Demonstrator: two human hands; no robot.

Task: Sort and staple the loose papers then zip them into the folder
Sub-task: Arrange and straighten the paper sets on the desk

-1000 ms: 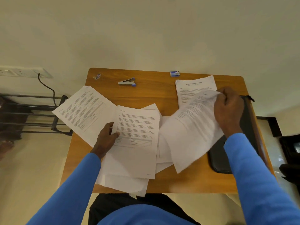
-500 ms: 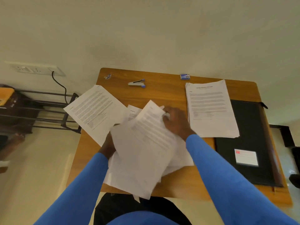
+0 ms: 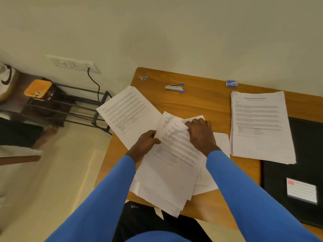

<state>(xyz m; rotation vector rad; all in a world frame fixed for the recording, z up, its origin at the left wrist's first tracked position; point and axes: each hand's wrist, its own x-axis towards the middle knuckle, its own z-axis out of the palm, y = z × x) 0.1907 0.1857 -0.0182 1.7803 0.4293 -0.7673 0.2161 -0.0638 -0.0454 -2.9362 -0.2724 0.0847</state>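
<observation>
We work at a wooden table [image 3: 201,103] set against a plain wall. Left of the grip, a single printed sheet [image 3: 129,112] lies angled across the table's left edge.

The left hand [image 3: 146,143] grips the left edge of the loose papers [image 3: 166,182], thumb on top. The right hand [image 3: 201,135] pinches the upper corner of the top sheet [image 3: 176,149] and curls it upward.

A second ago the right hand held a sheet up near the sorted stack; it has since returned to the central pile and taken this new corner. We judge that sorting is in progress, one sheet per cycle, with several sheets left.

Beyond the grip, the stapler [image 3: 174,87] lies untouched, with a staple box [image 3: 232,83] further right. Right of the grip, well apart, the sorted stack [image 3: 260,130] overlaps the black zip folder [image 3: 305,154], which lies flat. We judge that stapling and zipping are not yet begun.
</observation>
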